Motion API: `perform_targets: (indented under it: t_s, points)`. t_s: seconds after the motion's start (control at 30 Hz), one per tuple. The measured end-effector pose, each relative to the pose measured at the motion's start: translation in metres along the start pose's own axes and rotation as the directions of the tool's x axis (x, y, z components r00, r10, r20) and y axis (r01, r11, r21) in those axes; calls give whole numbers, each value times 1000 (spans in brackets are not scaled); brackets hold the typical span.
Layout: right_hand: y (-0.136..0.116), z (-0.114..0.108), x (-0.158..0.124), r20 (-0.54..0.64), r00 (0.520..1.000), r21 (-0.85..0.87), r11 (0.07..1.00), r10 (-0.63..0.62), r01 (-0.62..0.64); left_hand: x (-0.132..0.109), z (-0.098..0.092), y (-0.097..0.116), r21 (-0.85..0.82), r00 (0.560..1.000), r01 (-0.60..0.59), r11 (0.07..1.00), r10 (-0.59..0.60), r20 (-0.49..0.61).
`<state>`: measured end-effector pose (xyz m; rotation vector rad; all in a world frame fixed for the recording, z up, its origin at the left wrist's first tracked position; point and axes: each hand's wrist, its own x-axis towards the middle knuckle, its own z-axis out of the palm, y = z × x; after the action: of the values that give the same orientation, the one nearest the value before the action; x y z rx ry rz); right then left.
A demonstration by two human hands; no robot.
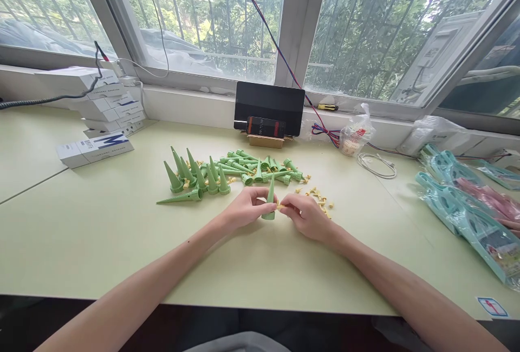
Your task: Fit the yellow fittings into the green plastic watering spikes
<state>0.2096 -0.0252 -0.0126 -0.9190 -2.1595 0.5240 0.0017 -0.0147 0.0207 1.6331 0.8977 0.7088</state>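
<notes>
My left hand (251,207) is closed around a green plastic watering spike (270,196), held point up just over the table. Pinched in the fingers of my right hand (305,214) is a small yellow plug (279,206), which meets the spike's right side; whether it sits in a hole I cannot tell. Beyond my hands lies a heap of green spikes (247,164). Several upright spikes (212,178) stand to the left, with one lying spike (181,197) in front of them. Loose yellow plugs (320,199) are scattered beyond my right hand.
A tablet (268,104) with a phone (265,126) leaning on it stands at the back. White boxes (97,149) are at the left. To the right are a plastic bag (357,134), a coiled white cable (377,165) and wrapped teal hangers (459,211).
</notes>
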Motion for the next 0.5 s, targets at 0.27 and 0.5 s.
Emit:
perform_targets:
  t_s: [0.27,0.5]
  points:
    - [-1,-1,0,32,999,2,1000,-16,16,-1,0,1,-31,1000,14,999,-13,25]
    - [-2,0,0,24,1000,22,1000,13,-13,0,0,-1,-55,1000,23,998,-22,22]
